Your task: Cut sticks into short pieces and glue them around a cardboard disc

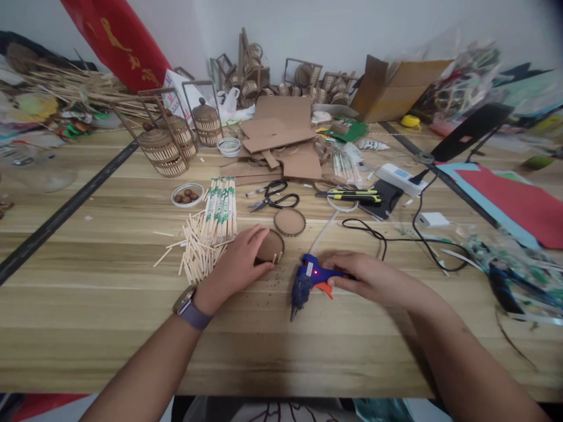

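Note:
My left hand rests on the table with its thumb and fingers around the left side of a round cardboard base, partly covering it. Two short bits of stick stand at the base's near edge. My right hand is wrapped around the handle of a blue hot glue gun with an orange trigger; its red light is on and its nozzle points down towards me. Beyond the held base lies a second cardboard disc with a dark rim. Cut wooden sticks are heaped left of my left hand.
Paper-wrapped chopsticks, a dish of brown beads, scissors and a yellow-black cutter knife lie farther back. Small lidded baskets stand back left. Cardboard pieces are stacked centrally. A black cable runs at right.

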Action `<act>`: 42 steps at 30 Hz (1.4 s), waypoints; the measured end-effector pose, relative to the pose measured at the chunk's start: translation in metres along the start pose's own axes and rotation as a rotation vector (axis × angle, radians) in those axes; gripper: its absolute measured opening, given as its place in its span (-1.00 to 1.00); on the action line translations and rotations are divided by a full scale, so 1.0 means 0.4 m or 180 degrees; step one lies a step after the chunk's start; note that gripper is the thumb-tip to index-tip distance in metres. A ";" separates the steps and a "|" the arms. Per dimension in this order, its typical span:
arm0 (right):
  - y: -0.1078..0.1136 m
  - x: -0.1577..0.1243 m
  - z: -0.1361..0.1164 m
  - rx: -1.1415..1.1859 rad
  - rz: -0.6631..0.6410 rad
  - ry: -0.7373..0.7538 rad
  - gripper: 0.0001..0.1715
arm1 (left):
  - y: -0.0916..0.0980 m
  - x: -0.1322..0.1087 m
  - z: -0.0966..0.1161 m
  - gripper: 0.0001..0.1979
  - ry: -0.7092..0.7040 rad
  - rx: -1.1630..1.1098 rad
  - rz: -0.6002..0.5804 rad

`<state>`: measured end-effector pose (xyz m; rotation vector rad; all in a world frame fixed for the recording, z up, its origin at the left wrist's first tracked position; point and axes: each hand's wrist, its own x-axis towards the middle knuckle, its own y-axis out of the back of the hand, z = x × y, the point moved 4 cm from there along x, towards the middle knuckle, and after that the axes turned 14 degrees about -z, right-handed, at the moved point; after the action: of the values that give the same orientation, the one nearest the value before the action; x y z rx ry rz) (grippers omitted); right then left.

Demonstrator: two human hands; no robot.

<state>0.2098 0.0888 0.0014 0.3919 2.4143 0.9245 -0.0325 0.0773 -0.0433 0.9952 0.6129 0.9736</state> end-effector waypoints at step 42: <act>-0.039 0.061 -0.017 0.0063 0.0884 0.0184 -0.82 | 0.012 0.003 0.004 -0.32 0.0235 0.0048 0.0228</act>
<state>0.1846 0.0845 -0.0137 0.7315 2.4632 1.0419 -0.0324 0.0785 -0.0384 1.0039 0.6504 1.0741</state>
